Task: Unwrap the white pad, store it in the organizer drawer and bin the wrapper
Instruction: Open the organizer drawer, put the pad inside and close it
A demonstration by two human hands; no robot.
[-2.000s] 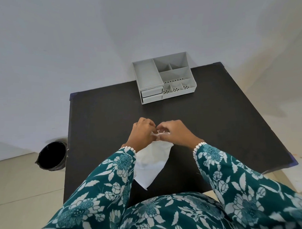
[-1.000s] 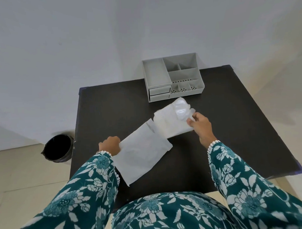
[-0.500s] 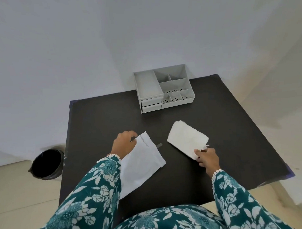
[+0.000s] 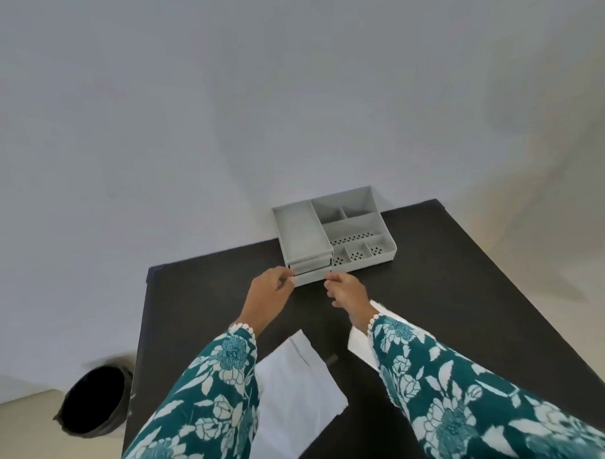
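Black table [image 4: 468, 292], white pad [image 4: 362, 347] under right sleeve, behind right hand [image 4: 348, 293]

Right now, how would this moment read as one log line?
hands: left, right at lower drawer | pad, wrapper: on table | bin: unused

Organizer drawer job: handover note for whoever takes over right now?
Left hand: fingers pinched at the left end of the lower drawer front of the grey plastic organizer; holds nothing else.
Right hand: fingers at the right end of that drawer front, same state.
Both drawers look shut or barely open.
White pad: unwrapped, lying on the black table, partly hidden under the right sleeve.
Flat white paper wrapper: on the table by the left sleeve.
Black round bin: on the floor, left of the table.
Done: unwrapping.
Left: open drawer, store pad, shut it, bin wrapper.
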